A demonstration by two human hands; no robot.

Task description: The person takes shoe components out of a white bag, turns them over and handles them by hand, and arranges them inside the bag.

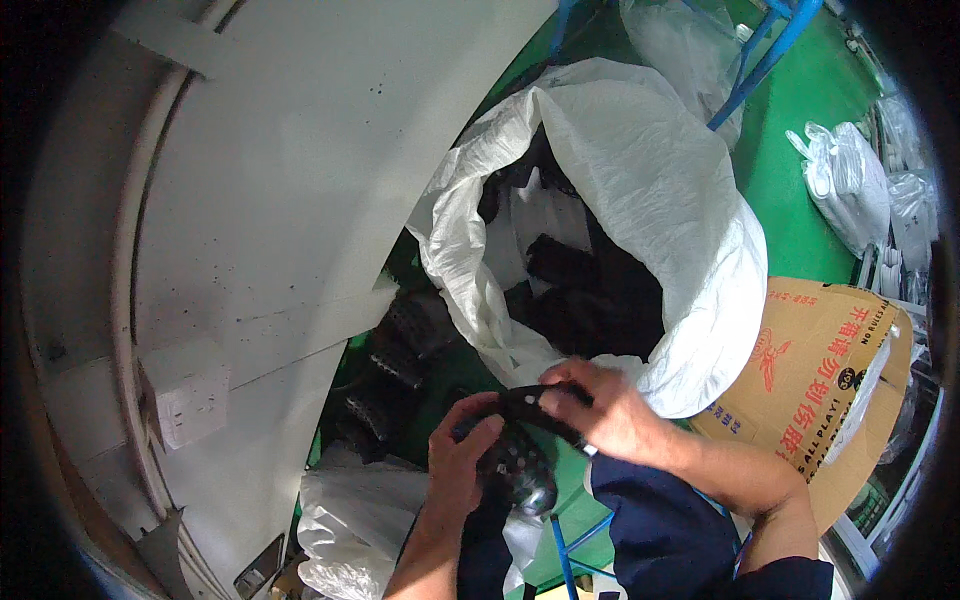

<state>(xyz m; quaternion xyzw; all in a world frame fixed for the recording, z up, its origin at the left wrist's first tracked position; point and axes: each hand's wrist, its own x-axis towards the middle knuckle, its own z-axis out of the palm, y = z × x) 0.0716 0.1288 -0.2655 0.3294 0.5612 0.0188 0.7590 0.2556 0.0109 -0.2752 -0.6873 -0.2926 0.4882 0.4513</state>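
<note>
The fingers (556, 392) of the right hand (600, 405) curl over the top of a black strap-like piece (530, 402), pinching it against the thumb, while the left hand (462, 455) closes from below around a black rounded part with a ribbed face (520, 470) (its exact kind cannot be made out). The two pieces meet between the hands, just in front of the person's dark blue clothing (660, 530), low in the view. The step in hand looks like the sorting or pairing of one black item just out of the sack, both hands busy on it. Directly above gapes a large white woven sack (650, 200), its mouth rolled open and more black parts (590, 290) heaped inside. To the left of the sack, further black ribbed parts (405, 350) lie stacked on the green floor (800, 130) along a pale wall (280, 180) that carries a white wall socket (190, 395). A brown cardboard box (810, 370) stands to the right, touching the sack. The next move would call for a firm two-handed hold, since the strap could slip from the pinch.
</note>
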